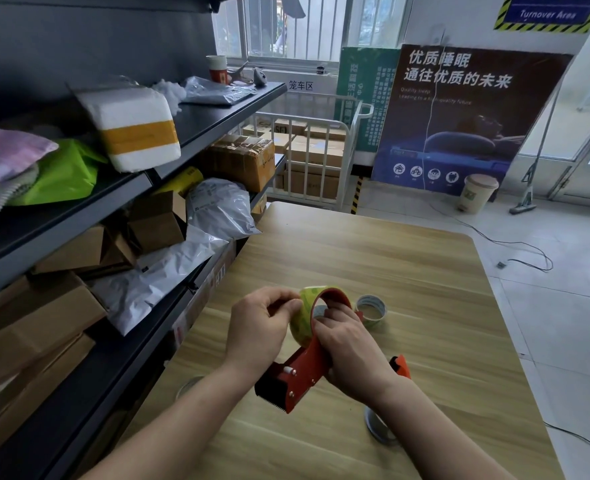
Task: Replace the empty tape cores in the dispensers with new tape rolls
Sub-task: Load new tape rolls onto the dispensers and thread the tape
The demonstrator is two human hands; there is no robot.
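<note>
Right hand grips red dispenser above table near edge; left hand pinches new tape roll on hub. Next, probably: thread tape end toward blade. Empty core just beyond.

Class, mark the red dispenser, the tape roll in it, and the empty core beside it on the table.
red dispenser (303, 375): head view, red side plate.
tape roll (298, 325): head view, outer wound face.
empty core (369, 301): head view, far inner wall.
</note>
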